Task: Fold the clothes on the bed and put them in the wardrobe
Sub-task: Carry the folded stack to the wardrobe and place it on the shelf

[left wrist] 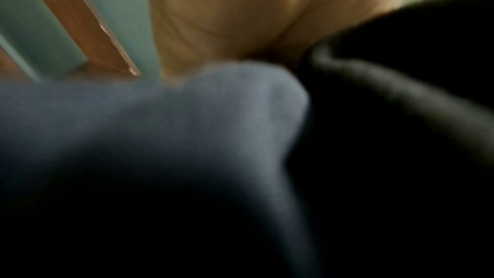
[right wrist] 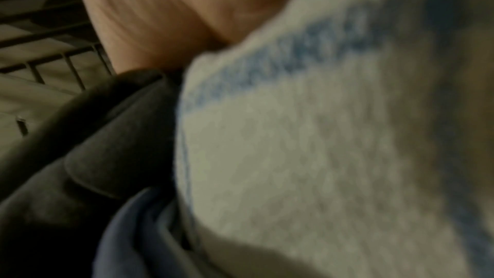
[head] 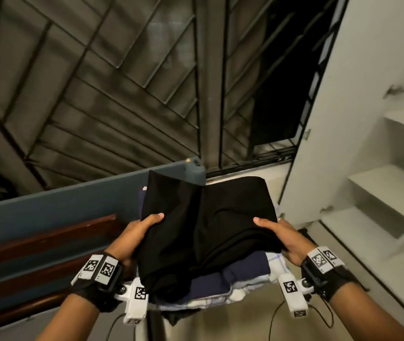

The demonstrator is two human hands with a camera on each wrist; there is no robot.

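Clothes, folded and stacked, sit in the lower centre of the head view, carried between both hands and clear of any surface. The stack of folded clothes (head: 208, 232) has a black garment (head: 206, 217) on top, a navy piece (head: 210, 279) under it and a white checked cloth (head: 272, 264) at the bottom. The left hand (head: 134, 237) grips the stack's left edge, thumb pressed flat on the black top and fingers hidden beneath; the right hand (head: 282, 238) mirrors it on the right edge. The stack's long axis runs left to right between the two hands, so neither is nearer. White recessed shelves (head: 380, 205) lie right of the stack, beside the right hand; whether these belong to the wardrobe I cannot tell, but a swing to the right looks like the next need. A grey-blue panel (head: 73, 200) edged with brown wood fills the left, and a barred window (head: 147, 70) spans the top.

From the left wrist, blurred, the palm (left wrist: 227, 18) shows at top centre, with the navy fold (left wrist: 187, 124) below it and the black cloth (left wrist: 401, 113) at right; the fingers are hidden.

From the right wrist, equally blurred, the palm (right wrist: 160, 12) sits at top, the white checked cloth (right wrist: 294, 155) fills the right, with black (right wrist: 80, 155) and navy (right wrist: 139, 240) layers lower left.
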